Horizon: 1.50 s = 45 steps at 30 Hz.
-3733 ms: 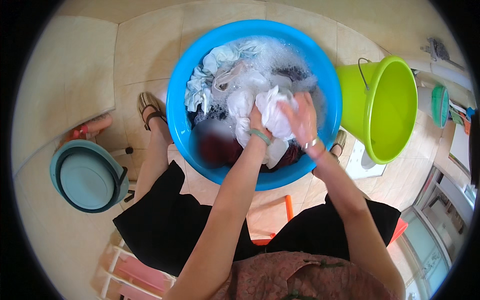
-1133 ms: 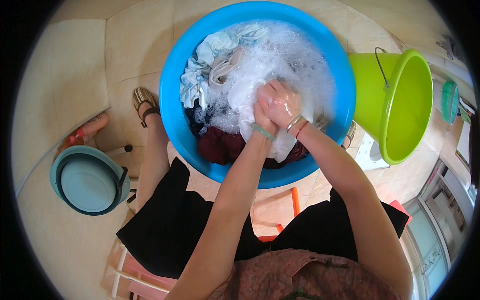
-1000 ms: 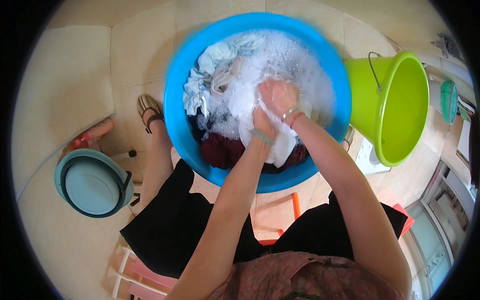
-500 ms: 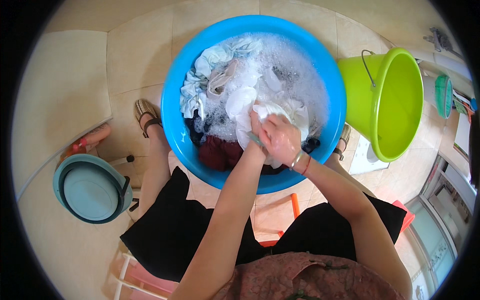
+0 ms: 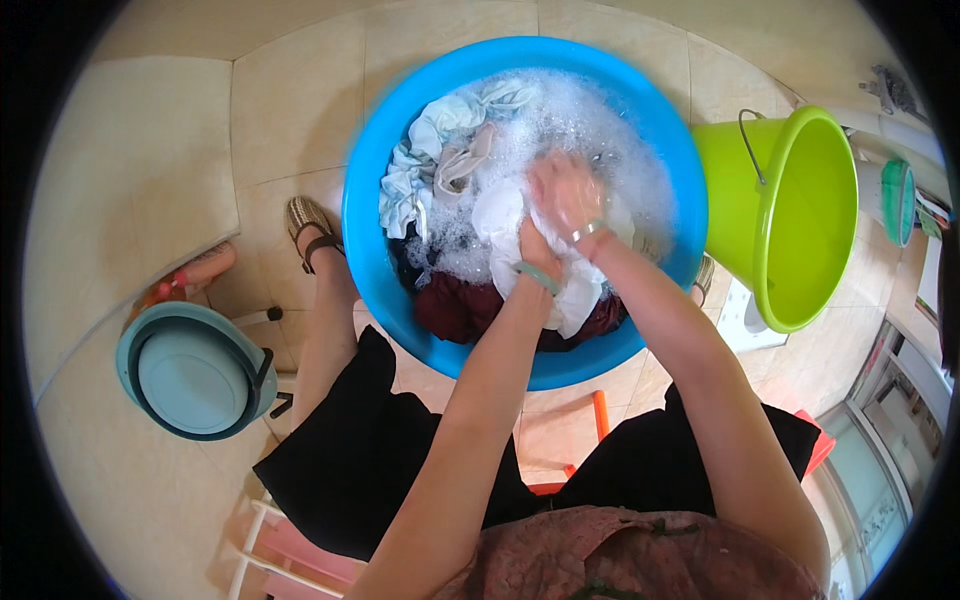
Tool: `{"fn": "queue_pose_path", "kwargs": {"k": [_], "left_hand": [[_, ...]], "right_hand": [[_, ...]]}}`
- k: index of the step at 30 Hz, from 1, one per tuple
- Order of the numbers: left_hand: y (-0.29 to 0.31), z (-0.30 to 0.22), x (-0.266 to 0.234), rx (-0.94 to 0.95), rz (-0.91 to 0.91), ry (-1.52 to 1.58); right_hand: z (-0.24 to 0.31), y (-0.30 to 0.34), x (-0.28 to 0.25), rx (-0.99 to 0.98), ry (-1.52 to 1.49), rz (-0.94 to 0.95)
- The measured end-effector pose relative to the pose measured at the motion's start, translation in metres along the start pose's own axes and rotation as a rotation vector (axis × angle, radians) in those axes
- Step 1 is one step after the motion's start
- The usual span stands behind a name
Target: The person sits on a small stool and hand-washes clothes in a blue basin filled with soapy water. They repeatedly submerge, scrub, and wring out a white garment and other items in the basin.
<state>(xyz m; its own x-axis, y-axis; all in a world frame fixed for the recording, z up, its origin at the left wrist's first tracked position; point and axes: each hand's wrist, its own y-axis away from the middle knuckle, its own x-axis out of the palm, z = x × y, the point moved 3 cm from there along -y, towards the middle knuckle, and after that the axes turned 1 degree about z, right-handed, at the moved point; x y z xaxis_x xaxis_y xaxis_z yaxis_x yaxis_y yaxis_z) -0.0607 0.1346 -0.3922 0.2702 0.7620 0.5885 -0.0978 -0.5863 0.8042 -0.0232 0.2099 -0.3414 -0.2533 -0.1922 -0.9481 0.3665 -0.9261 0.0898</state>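
Observation:
A big blue basin (image 5: 361,250) of sudsy water holds several wet garments. My left hand (image 5: 541,249) is closed on a white wet cloth (image 5: 499,215), with its fingertips hidden in the folds. Just above it, my right hand (image 5: 567,194) is over the same cloth, its fingers smeared by motion, so their grip cannot be made out. A maroon garment (image 5: 456,308) lies at the near side of the basin. Along the far left are a pale blue garment (image 5: 442,122) and a beige strip of cloth (image 5: 461,165). Thick foam (image 5: 628,140) covers the far right.
A lime green bucket (image 5: 734,190) lies tipped on its side against the basin's right. On the left stands a grey-blue tub (image 5: 190,382). Behind my knees there is an orange-red stool leg (image 5: 600,415), and a pink and white rack (image 5: 290,550) is at the lower left.
My right hand has moved up and away from my left wrist, across the white cloth. More of the cloth now hangs below my left hand. The whole view has shifted slightly.

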Motion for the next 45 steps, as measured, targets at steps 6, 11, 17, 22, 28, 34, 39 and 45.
{"fn": "queue_pose_path", "kwargs": {"k": [6, 11, 17, 22, 28, 34, 39, 45], "left_hand": [[0.030, 0.006, -0.005, -0.058, 0.483, 0.138], [-0.021, 0.006, -0.053, 0.304, 0.162, -0.820], [-0.020, 0.003, -0.031, 0.056, -0.071, -0.090], [-0.014, 0.004, -0.019, 0.050, -0.151, -0.116], [-0.023, 0.010, -0.019, 0.112, 0.279, 0.079], [0.009, 0.034, -0.012, 0.127, 0.883, 0.568], [-0.002, 0.009, -0.025, 0.179, 0.012, -0.185], [-0.016, 0.001, -0.026, 0.016, 0.036, -0.064]], "right_hand": [[0.039, 0.099, -0.048, -0.088, -0.279, -0.034], [0.015, 0.042, -0.011, 0.004, -0.137, -0.149], [0.010, 0.008, 0.005, 0.095, -0.157, -0.029], [-0.026, -0.037, 0.027, 0.324, -0.120, 0.300], [0.008, 0.022, -0.021, -0.075, -0.092, -0.242], [0.039, 0.086, -0.041, -0.111, -0.313, -0.114], [0.001, 0.010, 0.003, 0.145, -0.149, -0.086], [-0.022, -0.038, 0.028, 0.074, 0.049, 0.313]]}}
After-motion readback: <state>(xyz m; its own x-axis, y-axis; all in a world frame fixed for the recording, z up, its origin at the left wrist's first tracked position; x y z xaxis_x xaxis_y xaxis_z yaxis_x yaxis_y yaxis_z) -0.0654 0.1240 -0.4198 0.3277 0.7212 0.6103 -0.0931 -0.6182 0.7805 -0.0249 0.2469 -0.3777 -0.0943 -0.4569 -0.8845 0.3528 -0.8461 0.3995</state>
